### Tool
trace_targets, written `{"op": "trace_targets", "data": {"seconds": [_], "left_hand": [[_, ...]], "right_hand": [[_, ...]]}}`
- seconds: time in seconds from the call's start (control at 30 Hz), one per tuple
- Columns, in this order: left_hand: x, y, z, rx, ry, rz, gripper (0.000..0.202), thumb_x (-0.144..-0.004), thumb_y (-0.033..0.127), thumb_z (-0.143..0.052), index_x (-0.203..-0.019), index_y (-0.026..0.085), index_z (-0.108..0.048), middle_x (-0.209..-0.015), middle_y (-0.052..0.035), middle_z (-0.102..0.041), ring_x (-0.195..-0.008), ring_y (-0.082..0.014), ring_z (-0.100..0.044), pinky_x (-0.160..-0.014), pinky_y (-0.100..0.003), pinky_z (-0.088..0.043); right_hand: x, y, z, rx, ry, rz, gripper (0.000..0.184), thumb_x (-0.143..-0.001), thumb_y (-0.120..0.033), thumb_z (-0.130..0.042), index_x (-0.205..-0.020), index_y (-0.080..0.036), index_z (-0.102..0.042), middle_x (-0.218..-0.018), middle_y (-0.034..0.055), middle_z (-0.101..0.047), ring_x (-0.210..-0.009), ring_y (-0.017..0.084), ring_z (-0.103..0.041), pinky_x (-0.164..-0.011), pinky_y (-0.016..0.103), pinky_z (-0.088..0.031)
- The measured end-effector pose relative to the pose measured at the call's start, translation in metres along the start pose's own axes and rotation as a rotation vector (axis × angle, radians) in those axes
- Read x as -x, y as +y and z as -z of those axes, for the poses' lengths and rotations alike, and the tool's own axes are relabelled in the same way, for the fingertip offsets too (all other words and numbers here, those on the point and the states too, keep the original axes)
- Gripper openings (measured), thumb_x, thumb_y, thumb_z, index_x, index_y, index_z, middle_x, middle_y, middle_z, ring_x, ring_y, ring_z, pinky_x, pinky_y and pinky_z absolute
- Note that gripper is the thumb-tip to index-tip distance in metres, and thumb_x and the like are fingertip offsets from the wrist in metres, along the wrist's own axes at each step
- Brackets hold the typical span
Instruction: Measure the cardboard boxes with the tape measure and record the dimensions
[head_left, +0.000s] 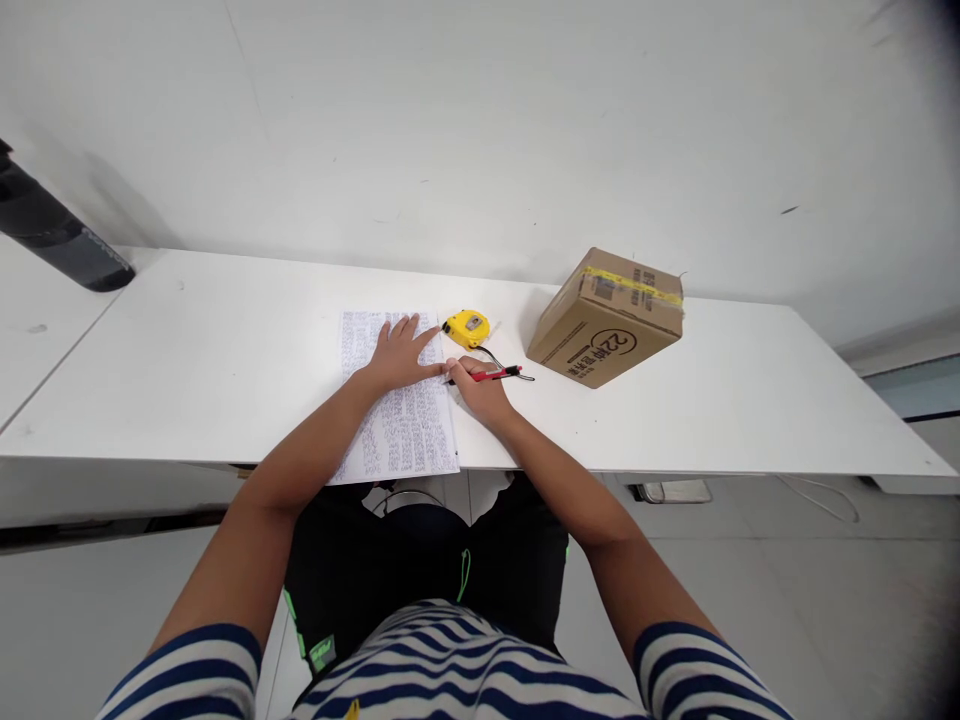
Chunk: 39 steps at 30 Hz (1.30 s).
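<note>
A sheet of paper (pixel 401 430) covered in blue handwriting lies on the white table (pixel 187 370) in front of me. My left hand (pixel 401 352) rests flat on the upper part of the sheet, fingers spread. My right hand (pixel 476 390) sits at the sheet's right edge, closed around a red pen (pixel 496 375) that points right. A yellow tape measure (pixel 466 327) lies just beyond my hands, with a thin cord trailing toward the pen.
A taped cardboard box (pixel 607 318) stands on the table to the right of the tape measure. A dark cylindrical object (pixel 52 240) lies at the far left. A white wall rises behind the table. My dark trousers show below the table edge.
</note>
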<state>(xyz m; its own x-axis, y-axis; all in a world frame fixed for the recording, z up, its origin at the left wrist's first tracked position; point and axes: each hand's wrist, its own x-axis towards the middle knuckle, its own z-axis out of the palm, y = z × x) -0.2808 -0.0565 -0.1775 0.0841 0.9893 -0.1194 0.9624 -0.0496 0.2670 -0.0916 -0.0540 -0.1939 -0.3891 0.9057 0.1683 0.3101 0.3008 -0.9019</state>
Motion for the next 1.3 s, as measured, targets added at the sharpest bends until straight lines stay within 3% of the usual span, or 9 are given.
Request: {"op": "trace_targets", "data": {"seconds": [0.1,0.23,0.33,0.57,0.63,0.73,0.87,1.07,1.3], "left_hand": [[0.0,0.0,-0.001,0.009,0.011,0.003,0.09,-0.089,0.078,-0.042,-0.162,0.027,-0.03,-0.174,-0.0119,-0.011,-0.161,-0.0328,-0.008,-0.128,-0.055,-0.004],[0.0,-0.001,-0.002,0.032,0.036,0.011,0.099,-0.087,0.079,-0.045,-0.163,0.019,-0.024,-0.173,-0.0143,-0.013,-0.161,-0.0331,-0.01,-0.129,-0.055,-0.004],[0.0,-0.001,-0.002,0.062,0.054,0.004,0.101,-0.087,0.075,-0.05,-0.164,0.016,-0.021,-0.173,-0.0151,-0.015,-0.161,-0.0337,-0.012,-0.129,-0.056,-0.006],[0.001,0.005,0.001,0.185,0.316,0.06,0.051,-0.104,0.034,-0.03,-0.149,0.016,-0.046,-0.15,-0.0133,-0.058,-0.141,-0.0267,-0.052,-0.121,-0.047,-0.036],[0.001,0.006,0.002,0.227,0.361,0.049,0.051,-0.105,0.039,-0.031,-0.145,0.014,-0.051,-0.145,-0.0132,-0.062,-0.135,-0.026,-0.057,-0.116,-0.043,-0.041],[0.001,0.005,-0.001,0.23,0.359,-0.015,0.053,-0.102,0.049,-0.042,-0.141,0.015,-0.054,-0.145,-0.0118,-0.062,-0.137,-0.027,-0.054,-0.118,-0.045,-0.038],[0.0,0.003,-0.006,0.172,0.312,-0.058,0.055,-0.096,0.052,-0.054,-0.141,0.021,-0.054,-0.15,-0.0101,-0.057,-0.143,-0.0292,-0.047,-0.121,-0.05,-0.032],[-0.002,0.0,-0.008,0.154,0.33,-0.041,0.047,-0.097,0.039,-0.05,-0.141,0.02,-0.055,-0.153,-0.0107,-0.054,-0.146,-0.0278,-0.044,-0.122,-0.048,-0.032],[-0.003,0.0,-0.006,0.148,0.343,0.048,0.043,-0.098,0.021,-0.041,-0.137,0.022,-0.058,-0.153,-0.0079,-0.053,-0.146,-0.0235,-0.042,-0.123,-0.048,-0.03]], "right_hand": [[0.0,0.0,0.002,0.029,0.101,0.068,0.035,-0.091,-0.053,-0.058,-0.075,-0.023,-0.064,-0.069,-0.0011,-0.062,-0.069,0.017,-0.058,-0.066,0.03,-0.044],[-0.003,0.008,0.003,0.126,0.186,0.301,0.025,-0.093,-0.045,-0.058,-0.097,-0.021,-0.067,-0.085,0.0029,-0.065,-0.076,0.019,-0.059,-0.074,0.033,-0.049],[-0.008,0.016,0.0,0.166,0.213,0.287,0.031,-0.092,-0.04,-0.056,-0.114,-0.02,-0.066,-0.092,0.0053,-0.064,-0.072,0.019,-0.057,-0.069,0.034,-0.049],[-0.007,0.02,-0.003,0.204,0.032,0.166,0.057,-0.088,-0.035,-0.062,-0.143,-0.023,-0.052,-0.105,0.0044,-0.067,-0.058,0.014,-0.049,-0.065,0.034,-0.05],[-0.006,0.02,-0.003,0.202,0.01,0.182,0.055,-0.091,-0.037,-0.059,-0.144,-0.025,-0.05,-0.105,0.0042,-0.068,-0.059,0.014,-0.05,-0.066,0.034,-0.052],[-0.009,0.023,-0.003,0.194,0.116,0.224,0.048,-0.094,-0.037,-0.053,-0.14,-0.022,-0.053,-0.107,0.0069,-0.069,-0.066,0.017,-0.056,-0.072,0.037,-0.055],[-0.016,0.03,0.001,0.286,0.309,0.275,0.039,-0.093,-0.035,-0.052,-0.128,-0.021,-0.062,-0.12,0.0134,-0.065,-0.108,0.027,-0.062,-0.097,0.047,-0.054],[-0.022,0.039,0.001,0.471,0.364,0.158,0.045,-0.093,-0.034,-0.048,-0.136,-0.025,-0.058,-0.151,0.0126,-0.051,-0.144,0.033,-0.041,-0.115,0.058,-0.039],[-0.023,0.044,-0.002,0.558,0.308,0.026,0.049,-0.093,-0.039,-0.05,-0.139,-0.026,-0.058,-0.16,0.0119,-0.042,-0.152,0.036,-0.032,-0.12,0.06,-0.032]]}}
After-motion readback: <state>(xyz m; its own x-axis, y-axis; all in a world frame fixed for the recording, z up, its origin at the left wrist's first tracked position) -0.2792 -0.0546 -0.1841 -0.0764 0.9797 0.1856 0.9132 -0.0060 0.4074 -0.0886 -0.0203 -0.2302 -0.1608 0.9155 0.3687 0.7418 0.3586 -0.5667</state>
